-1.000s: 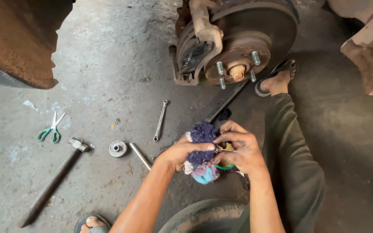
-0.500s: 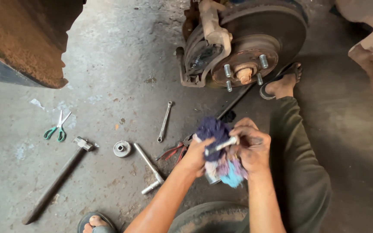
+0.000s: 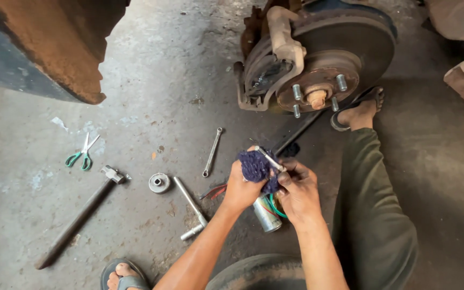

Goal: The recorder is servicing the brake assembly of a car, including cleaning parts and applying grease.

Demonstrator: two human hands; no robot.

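Fingers of left hand (image 3: 241,189) and right hand (image 3: 298,194) clamping purple rag (image 3: 254,165) around thin rod (image 3: 269,159) — open concrete floor (image 3: 151,96) left.

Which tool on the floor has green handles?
The scissors, lying far left of the hands. The hammer, wrench and L-shaped bar are all plain grey metal.

Place: car repair workshop | Signs: bare brake disc (image 3: 345,53) (wheel off), hammer (image 3: 79,215), wrench (image 3: 212,152), stained concrete floor (image 3: 151,96)
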